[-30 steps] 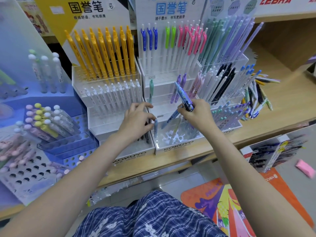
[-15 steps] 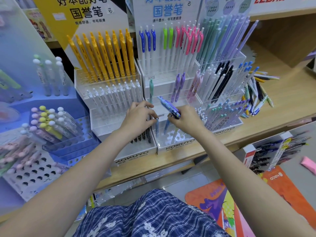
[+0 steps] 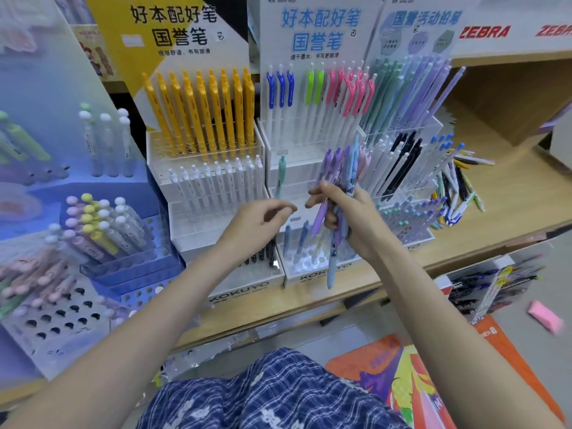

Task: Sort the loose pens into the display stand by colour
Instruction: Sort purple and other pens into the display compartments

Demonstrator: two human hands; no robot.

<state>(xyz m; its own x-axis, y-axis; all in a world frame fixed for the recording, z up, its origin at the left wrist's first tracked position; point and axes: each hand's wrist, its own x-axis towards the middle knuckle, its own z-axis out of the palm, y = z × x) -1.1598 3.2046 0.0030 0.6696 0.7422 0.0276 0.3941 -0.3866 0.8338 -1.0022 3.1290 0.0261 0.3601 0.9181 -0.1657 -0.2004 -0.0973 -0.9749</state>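
My right hand (image 3: 356, 218) grips a bunch of pens (image 3: 335, 212), purple and blue ones, held upright in front of the white tiered display stand (image 3: 322, 269). The pens' lower tips hang down over the stand's front label. My left hand (image 3: 257, 224) hovers just left of the bunch with its fingers curled and nothing in them, over a row of black pens (image 3: 263, 255). Loose pens (image 3: 458, 193) lie in a pile on the wooden shelf to the right of the stand.
A second white stand (image 3: 216, 193) with yellow and white pens is on the left, and a blue stand (image 3: 102, 230) with round-topped pens further left. The wooden shelf (image 3: 510, 196) runs right. Below are a box of pens (image 3: 495, 286) and a pink item (image 3: 544, 317).
My right hand has lifted from the stand's lower tier and turned the pens from slanting to upright. My left hand has come off the black pens and risen a little.
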